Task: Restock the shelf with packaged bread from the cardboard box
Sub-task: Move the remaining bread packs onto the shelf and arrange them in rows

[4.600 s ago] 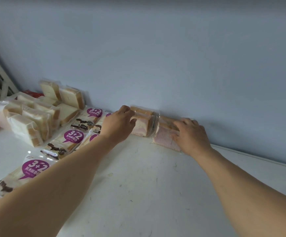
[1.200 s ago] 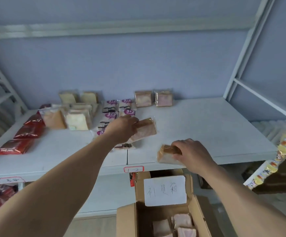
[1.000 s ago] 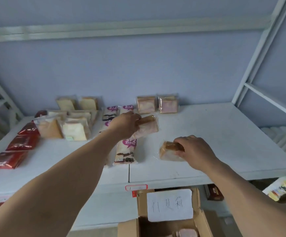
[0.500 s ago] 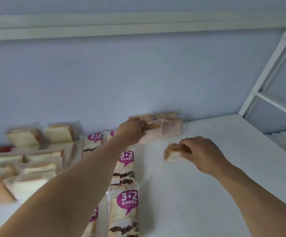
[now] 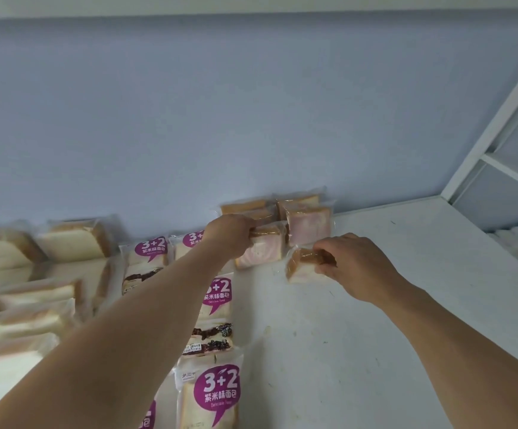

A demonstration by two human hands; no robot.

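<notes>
while two pink-swirl packs (image 5: 308, 222) already stood against the back wall (image 5: 251, 119), the left hand (image 5: 231, 235) gripped a third pack (image 5: 264, 249) just before them and the right hand (image 5: 355, 264) pinched a fourth pack (image 5: 302, 267) low over the shelf (image 5: 375, 335), neither set down, box out of view.

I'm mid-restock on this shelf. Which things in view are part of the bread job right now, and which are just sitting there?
Part of the job:
- left hand gripping a pink swirl bread pack
- right hand gripping a second bread pack
- two packs at the back wall
- white shelf

Just sitting there:
- purple 3+2 packs
- plain white bread packs
</notes>
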